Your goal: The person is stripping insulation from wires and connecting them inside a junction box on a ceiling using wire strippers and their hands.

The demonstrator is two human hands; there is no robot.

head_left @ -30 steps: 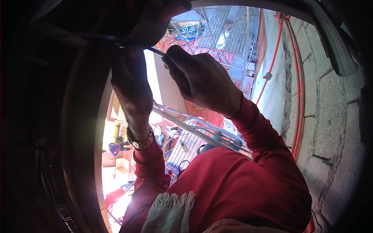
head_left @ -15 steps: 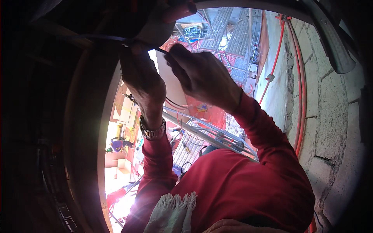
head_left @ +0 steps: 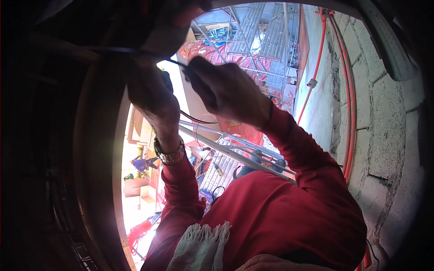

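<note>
Raised in front of me, my right hand (head_left: 230,90) is closed, its thumb and fingers pinching a thin dark cable (head_left: 177,63). This cable runs leftward into the shadow beneath a dark overhead form. Just left of it, my left hand (head_left: 156,97) reaches up with its fingers bent around the same cable; deep shade partly hides the fingertips. A metal-banded watch (head_left: 172,156) circles my left wrist. Below the hands, a loose length of dark and reddish wire (head_left: 197,118) curves out from beside my left hand.
Red conduits (head_left: 349,104) run along a block wall (head_left: 384,122) on the right. A metal channel (head_left: 384,45) hangs at upper right. Scaffold planks (head_left: 247,34) and tubes lie far below. A dark frame (head_left: 97,149) stands left. A person (head_left: 143,164) is far below at lower left.
Both hands and the cable have shifted slightly left in the view. My right hand still pinches the cable. The background has moved a little with the camera.
</note>
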